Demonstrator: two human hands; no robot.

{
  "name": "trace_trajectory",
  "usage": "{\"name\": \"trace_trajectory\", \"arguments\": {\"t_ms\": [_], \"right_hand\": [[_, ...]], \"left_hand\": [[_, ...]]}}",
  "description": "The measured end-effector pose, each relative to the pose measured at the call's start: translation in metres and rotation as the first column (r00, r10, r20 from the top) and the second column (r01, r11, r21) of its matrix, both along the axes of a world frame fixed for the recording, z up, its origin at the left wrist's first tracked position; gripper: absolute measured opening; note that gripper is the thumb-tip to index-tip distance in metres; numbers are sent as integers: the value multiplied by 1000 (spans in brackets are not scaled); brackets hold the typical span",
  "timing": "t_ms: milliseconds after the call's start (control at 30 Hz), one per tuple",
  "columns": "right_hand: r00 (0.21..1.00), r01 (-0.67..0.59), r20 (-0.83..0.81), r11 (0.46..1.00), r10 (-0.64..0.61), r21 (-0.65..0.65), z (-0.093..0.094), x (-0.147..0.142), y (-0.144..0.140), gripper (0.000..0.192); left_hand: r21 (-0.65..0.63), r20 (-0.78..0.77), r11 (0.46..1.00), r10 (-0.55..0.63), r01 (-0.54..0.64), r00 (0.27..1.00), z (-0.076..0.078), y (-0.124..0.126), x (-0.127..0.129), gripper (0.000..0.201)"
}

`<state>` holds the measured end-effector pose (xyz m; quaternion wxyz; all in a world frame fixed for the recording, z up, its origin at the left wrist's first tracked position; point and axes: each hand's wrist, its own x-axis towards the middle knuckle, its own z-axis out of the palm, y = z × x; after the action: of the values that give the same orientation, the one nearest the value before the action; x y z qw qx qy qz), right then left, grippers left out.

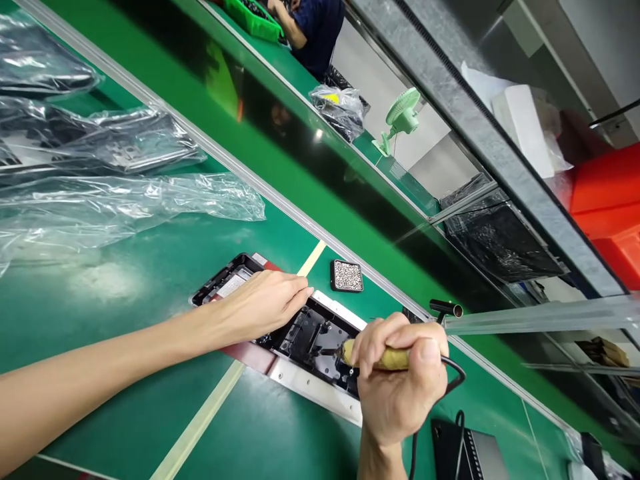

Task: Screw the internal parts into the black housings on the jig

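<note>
In my right hand (400, 373) is a soldering iron (393, 357) with a yellowish handle and a black cord, the fingers wrapped round it. Its tip points down and left into a long black plastic housing (320, 343), though I cannot tell whether it touches. My left hand (275, 297) rests over the middle of the housing, fingers bent and pressed together. Whatever those fingertips hold, if anything, is too small to make out. A silver metal frame (315, 389) runs along the housing's near side. Just beyond it lies a small black tray (334, 285) of tiny metal pieces.
Plastic-wrapped parts (125, 143) lie at the left. A metal rail (250, 183) crosses the green bench. A metal tube holder (445, 308) and a dark notched part (467, 450) are at the right. Beyond are a green fan (403, 113) and a co-worker (323, 33).
</note>
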<state>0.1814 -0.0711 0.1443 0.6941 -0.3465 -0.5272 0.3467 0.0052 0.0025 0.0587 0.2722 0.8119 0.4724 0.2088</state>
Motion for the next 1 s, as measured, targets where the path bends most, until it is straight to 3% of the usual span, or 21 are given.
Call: {"name": "trace_trajectory", "arguments": {"t_ms": [167,567,1000], "right_hand": [[1000,7,-28,1000,-7,-1,2,-4,4,34],[997,-69,20,998,69,-10,5,-3,4,38],[996,-86,36,996,86,-14,3,-2,2,41]], "left_hand": [[-3,-232,998,-62,63,971,2,-7,-1,39],[-118,-215,983,-164,141,963,-1,-5,-1,51],[9,-242,989,-140,147,960,-20,-6,0,40]]}}
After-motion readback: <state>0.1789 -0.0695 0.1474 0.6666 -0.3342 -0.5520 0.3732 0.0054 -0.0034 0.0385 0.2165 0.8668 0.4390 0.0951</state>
